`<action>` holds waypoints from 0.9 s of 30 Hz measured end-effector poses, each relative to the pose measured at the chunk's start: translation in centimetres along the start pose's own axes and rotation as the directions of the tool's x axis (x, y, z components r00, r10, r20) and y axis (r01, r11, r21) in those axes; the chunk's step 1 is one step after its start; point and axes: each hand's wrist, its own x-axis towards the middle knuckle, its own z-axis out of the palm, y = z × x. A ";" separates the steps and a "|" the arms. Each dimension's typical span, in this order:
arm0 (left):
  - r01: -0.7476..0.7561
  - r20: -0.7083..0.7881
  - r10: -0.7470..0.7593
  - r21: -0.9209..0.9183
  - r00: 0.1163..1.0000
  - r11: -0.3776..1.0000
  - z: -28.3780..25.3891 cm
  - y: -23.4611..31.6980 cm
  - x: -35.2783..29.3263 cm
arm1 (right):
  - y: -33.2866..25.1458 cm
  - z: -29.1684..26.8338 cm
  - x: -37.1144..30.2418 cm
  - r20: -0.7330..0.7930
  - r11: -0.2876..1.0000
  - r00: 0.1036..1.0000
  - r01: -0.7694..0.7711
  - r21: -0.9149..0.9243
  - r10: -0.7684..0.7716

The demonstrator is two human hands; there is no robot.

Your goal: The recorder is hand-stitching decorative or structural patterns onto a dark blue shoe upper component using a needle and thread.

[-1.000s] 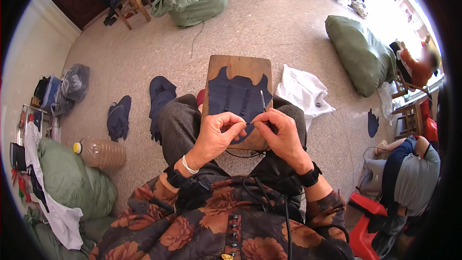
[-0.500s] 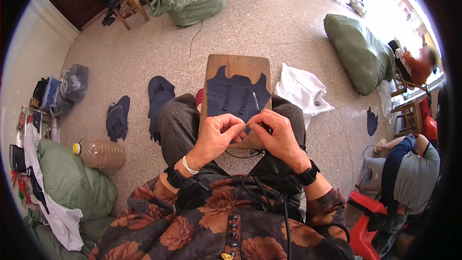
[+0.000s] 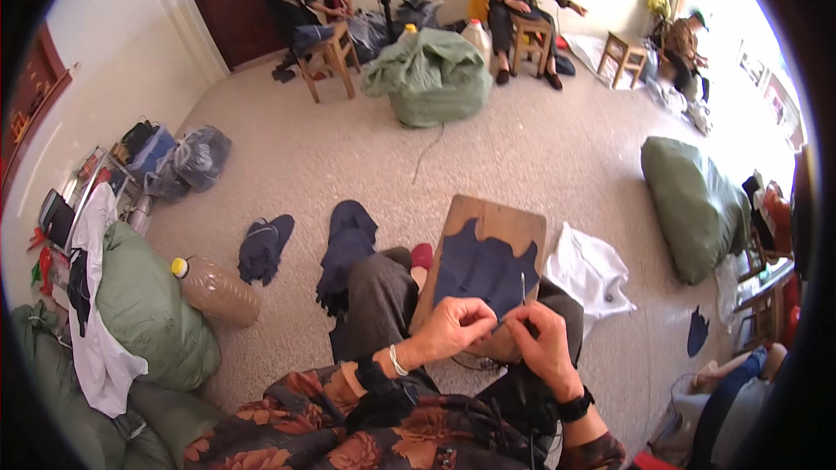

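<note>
A piece of navy knitted fabric (image 3: 485, 263) with a notched, cut-out outline lies flat on a wooden board (image 3: 515, 212) across my lap. At its near edge my left hand (image 3: 453, 329) is closed in a pinch, and a bit of dark blue shows at the fingertips. My right hand (image 3: 542, 341) is pinched close beside it, fingertips almost meeting the left ones. Upward from the right fingers sticks a slim metal needle-like tool (image 3: 522, 287); its lower part is hidden by the hand. What exactly the left fingertips grip is partly covered.
Navy knitted pieces (image 3: 350, 244) lie on the floor at left, near a brown-filled jug (image 3: 215, 292) and green sacks (image 3: 152, 313). White cloth (image 3: 588, 274) lies right of the board. A big green sack (image 3: 694, 209) stands further right. Other people sit or bend at the back.
The view has tilted up and swung left, showing more of the far room and people. My hands stay pinched together at the fabric's near edge, the needle-like tool still in the right.
</note>
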 end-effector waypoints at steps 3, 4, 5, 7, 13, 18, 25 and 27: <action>0.026 0.013 -0.026 -0.028 1.000 0.999 -0.2 0.2 -0.4 | -0.7 0.1 0.0 0.026 1.000 1.000 0.015 0.002 -0.015; 0.027 0.017 -0.027 -0.027 0.999 0.999 -0.3 0.3 -0.4 | -0.8 0.1 0.1 0.042 1.000 0.999 -0.007 0.024 0.006; 0.022 0.016 -0.022 -0.024 1.000 0.999 -0.3 0.4 -0.4 | -0.8 0.0 0.2 0.045 1.000 0.999 0.002 0.029 -0.003; 0.031 0.030 -0.030 -0.028 0.999 0.999 -0.4 0.5 -0.2 | -0.8 -0.1 0.3 0.051 0.999 0.999 0.012 0.033 -0.014; 0.057 0.043 -0.057 0.013 0.997 0.998 -0.9 1.2 0.3 | -0.9 -0.1 0.8 0.042 0.999 0.999 0.021 0.026 -0.022; 0.047 -0.012 -0.047 0.003 0.999 0.999 -0.6 2.5 -0.3 | -1.9 0.2 1.1 0.025 0.994 0.995 0.091 0.068 -0.093; -0.074 -0.221 0.098 0.114 0.970 0.991 -6.7 7.8 -2.5 | 0.6 -3.5 -1.3 -0.050 0.937 0.990 -0.109 0.332 0.132; -0.112 -0.299 0.184 0.243 0.936 0.964 -9.0 9.6 -1.5 | 1.0 -5.4 -1.5 -0.128 0.940 0.976 -0.127 0.318 0.175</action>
